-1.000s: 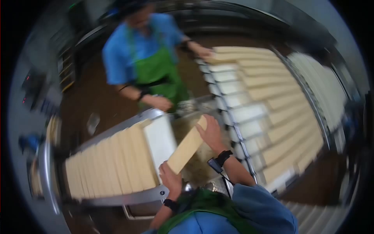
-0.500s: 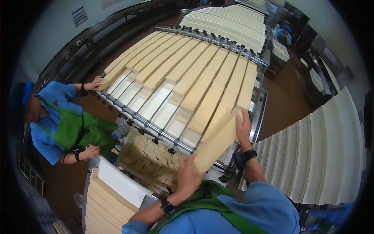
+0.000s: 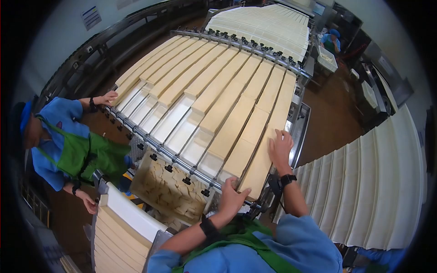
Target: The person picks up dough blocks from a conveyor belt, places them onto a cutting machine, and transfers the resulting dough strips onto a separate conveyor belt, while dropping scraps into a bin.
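Observation:
A long cream-coloured bar point(image 3: 261, 170) lies in the rightmost lane of the slatted rack point(image 3: 180, 120), in line with another bar beyond it. My left hand point(image 3: 233, 199) is closed round its near end, thumb on the right and fingers on the left. Farther up the same bar, my right hand point(image 3: 281, 148) grips its right edge with bent fingers. The undersides of my fingers are hidden. To the left, a neighbouring bar point(image 3: 241, 150) sits in its own lane, behind a thin metal divider.
A co-worker point(image 3: 68, 141) at the left has one hand on the outermost bar. Below the rack stands a bin point(image 3: 136, 182) of broken cream pieces, beside a stack of bars point(image 3: 118, 236). White ribbed panels point(image 3: 364, 182) stand at the right. Another person point(image 3: 331, 42) is farther back.
The bar in my hands has gone from raised and slanted to lying in the right lane. The co-worker's lower hand has moved down and left, to the stack.

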Demonstrator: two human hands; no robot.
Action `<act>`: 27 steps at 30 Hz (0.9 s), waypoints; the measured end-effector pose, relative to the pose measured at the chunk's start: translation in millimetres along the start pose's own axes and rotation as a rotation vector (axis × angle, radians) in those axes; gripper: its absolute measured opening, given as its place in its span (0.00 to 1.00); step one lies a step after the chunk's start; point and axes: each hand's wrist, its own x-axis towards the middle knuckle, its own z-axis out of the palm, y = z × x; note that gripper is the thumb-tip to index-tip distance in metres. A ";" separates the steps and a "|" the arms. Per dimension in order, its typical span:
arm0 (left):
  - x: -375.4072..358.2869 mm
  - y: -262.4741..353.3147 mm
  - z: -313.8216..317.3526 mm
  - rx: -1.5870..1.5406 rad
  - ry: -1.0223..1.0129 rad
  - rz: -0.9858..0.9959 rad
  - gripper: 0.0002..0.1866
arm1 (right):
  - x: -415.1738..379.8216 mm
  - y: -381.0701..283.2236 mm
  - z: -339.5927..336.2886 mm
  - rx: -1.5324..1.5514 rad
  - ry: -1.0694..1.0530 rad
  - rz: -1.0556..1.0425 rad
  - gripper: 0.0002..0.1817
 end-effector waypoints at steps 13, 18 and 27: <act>4.9 -7.6 8.1 0.032 0.026 0.094 0.41 | -102.7 -57.1 -85.9 0.252 -0.849 -0.269 0.42; 5.2 -1.1 -36.5 -0.076 -0.191 0.095 0.39 | -117.7 -64.8 -78.1 0.014 -0.704 -0.380 0.47; -42.1 -63.9 -176.2 0.157 0.646 0.229 0.36 | -91.8 -100.1 -81.7 -0.068 -0.825 -0.458 0.47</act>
